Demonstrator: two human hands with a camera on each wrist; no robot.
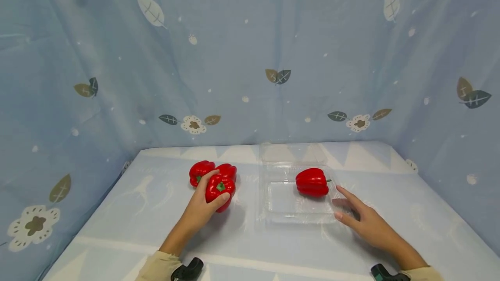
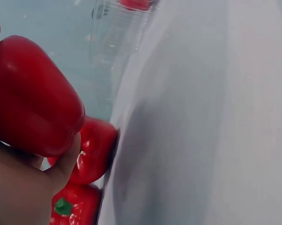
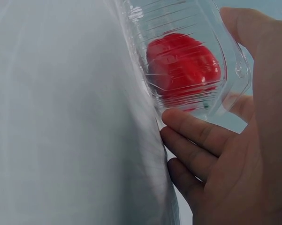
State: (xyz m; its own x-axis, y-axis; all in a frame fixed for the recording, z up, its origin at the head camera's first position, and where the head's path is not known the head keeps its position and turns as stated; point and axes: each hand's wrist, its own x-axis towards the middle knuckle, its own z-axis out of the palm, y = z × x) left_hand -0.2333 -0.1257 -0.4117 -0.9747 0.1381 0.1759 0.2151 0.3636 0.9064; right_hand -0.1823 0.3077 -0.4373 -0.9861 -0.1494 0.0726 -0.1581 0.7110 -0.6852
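The left hand (image 1: 201,207) has its fingers and thumb curled round a red bell pepper (image 1: 220,187), held just in front of two more peppers (image 1: 201,171) that lie touching each other on the bench (image 1: 129,224). The right hand (image 1: 365,220) is relaxed, its fingers extended and resting against the near right edge of a clear plastic clamshell box (image 1: 285,203); it grips nothing. Inside that box, lid folded back, a fourth pepper (image 1: 311,182) lies on its side toward the rear right.
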